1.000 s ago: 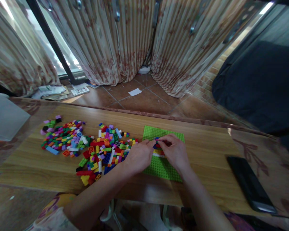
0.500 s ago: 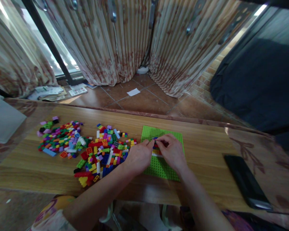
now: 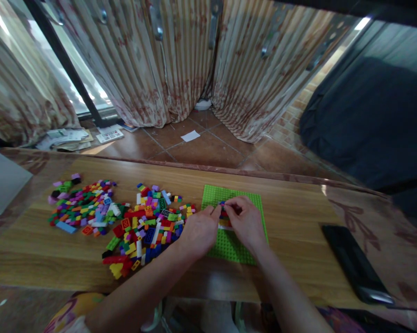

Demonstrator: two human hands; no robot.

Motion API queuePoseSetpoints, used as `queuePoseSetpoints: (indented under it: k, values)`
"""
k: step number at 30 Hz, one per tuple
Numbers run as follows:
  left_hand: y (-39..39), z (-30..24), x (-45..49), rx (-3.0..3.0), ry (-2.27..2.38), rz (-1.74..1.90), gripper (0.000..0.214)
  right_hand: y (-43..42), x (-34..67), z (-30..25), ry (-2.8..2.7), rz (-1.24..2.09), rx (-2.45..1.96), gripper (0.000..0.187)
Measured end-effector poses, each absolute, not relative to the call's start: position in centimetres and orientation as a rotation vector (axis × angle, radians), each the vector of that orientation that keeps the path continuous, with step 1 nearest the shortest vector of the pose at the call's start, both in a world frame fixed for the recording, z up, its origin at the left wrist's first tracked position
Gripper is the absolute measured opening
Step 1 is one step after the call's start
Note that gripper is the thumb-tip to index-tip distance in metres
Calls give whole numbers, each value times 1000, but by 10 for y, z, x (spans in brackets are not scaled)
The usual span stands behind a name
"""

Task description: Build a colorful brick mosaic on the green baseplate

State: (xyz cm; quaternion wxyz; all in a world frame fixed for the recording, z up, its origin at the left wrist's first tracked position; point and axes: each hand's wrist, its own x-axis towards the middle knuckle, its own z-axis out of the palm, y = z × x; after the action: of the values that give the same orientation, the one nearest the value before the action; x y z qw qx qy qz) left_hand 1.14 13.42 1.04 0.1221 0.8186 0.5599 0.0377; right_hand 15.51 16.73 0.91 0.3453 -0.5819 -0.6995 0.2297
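A green studded baseplate [image 3: 239, 252] lies on the wooden table under both hands. Near its middle sits a small build of coloured bricks [image 3: 225, 223], with white, orange, red and blue parts showing; the fingers cover some of it. My left hand [image 3: 199, 231] reaches over the plate's left side, its fingertips closed at the build's upper end. From the right, my right hand [image 3: 245, 222] pinches at the same spot, thumb and forefinger together. Whatever small piece is between the fingertips is too small and hidden to name.
A loose pile of mixed bricks [image 3: 149, 224] spreads left of the plate, with a second brick pile [image 3: 90, 203] farther left. A black phone-like object [image 3: 356, 263] lies at the table's right end. A whitish container [image 3: 5, 185] stands at the far left.
The whole view has shifted slightly. Both hands stay at the upper end of the build, with hardly any movement of the fingers.
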Motion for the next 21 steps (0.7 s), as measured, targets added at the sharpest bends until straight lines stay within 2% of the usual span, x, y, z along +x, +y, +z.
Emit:
queuePoseSetpoints:
  k: [21]
  values:
    - [134,9,18,2371,1642,150,47,170,156,6,-1773,588,-1532,13]
